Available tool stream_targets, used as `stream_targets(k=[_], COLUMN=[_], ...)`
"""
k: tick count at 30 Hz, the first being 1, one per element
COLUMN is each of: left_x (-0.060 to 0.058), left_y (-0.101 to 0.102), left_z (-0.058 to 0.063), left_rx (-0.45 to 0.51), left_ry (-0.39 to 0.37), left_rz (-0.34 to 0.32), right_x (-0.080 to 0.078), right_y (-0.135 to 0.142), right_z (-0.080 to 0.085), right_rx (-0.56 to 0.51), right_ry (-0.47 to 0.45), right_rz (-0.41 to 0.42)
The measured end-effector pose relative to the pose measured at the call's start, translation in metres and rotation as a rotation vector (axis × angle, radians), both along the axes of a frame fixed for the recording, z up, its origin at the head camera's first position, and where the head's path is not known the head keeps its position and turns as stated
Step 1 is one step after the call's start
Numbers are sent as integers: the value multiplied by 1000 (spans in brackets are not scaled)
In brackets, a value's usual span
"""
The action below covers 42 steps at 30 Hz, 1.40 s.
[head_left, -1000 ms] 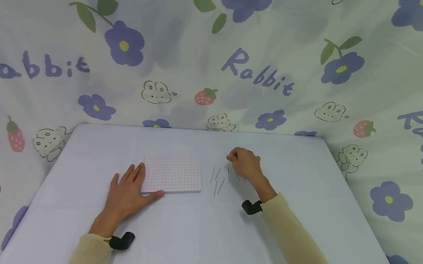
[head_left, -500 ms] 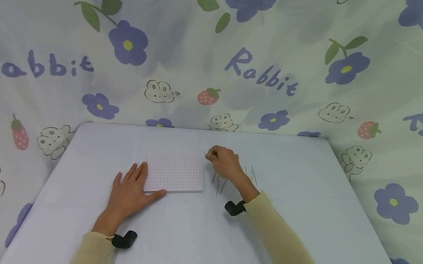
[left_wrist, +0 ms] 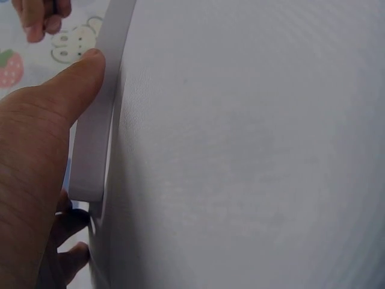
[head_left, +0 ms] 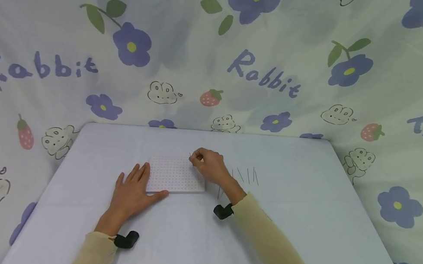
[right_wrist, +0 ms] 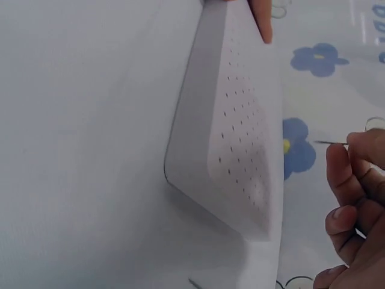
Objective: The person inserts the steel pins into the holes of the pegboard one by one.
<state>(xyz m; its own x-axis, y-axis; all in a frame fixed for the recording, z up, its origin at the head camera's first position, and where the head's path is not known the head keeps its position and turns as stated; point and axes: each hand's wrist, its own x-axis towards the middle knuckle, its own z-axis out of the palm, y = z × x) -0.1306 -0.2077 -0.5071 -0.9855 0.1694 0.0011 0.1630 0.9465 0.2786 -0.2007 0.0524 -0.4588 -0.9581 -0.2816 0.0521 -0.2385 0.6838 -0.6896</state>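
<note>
- Chg: person's right hand (head_left: 210, 167) had swung twd 9 o'clock, fr. above the loose, thin, dark pins (head_left: 248, 175) to over the board's 2 o'clock corner.
- R grip: thumb + fingertips pinched one thin, dark, straight pin (right_wrist: 328, 142); in head view its free end stuck out twd 12.
- Meaning (my read): pickup of this one looked done; work had shifted fr. pins to board.
- Pin-to-board contact not visible; rt wrist view showed them apart.
- Board: flat, white, rectangular, w/ rows of small dark dots or holes (head_left: 173, 173); lay flat on the smooth white desk (head_left: 314, 207), L of centre.
- Left hand (head_left: 132, 195): no chg, at board's 8 o'clock. Grip wasn't clenched; fingers spread straight at L edge, thumb along near edge. Prob. steadying it.
- Other pins lay on desk at board's 3-4 o'clock, some partly hidden by R wrist.
</note>
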Motion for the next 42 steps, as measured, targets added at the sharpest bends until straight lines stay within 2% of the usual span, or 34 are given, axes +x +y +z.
stream_targets(k=[8, 17, 21, 35, 42], left_x=[-1, 0, 0, 0, 1], left_y=[0, 0, 0, 0, 0], left_z=[-1, -2, -3, -3, -3], left_rx=[-10, -10, -9, -1, 1], left_ry=[1, 17, 23, 31, 26], left_rz=[-7, -9, -11, -10, -12], right_x=[0, 2, 4, 7, 10], right_y=[-15, -33, -35, -37, -26], right_z=[-8, -14, -15, -15, -10], right_rx=[20, 223, 279, 314, 314], right_ry=[84, 175, 204, 189, 131], right_rz=[55, 57, 52, 49, 6])
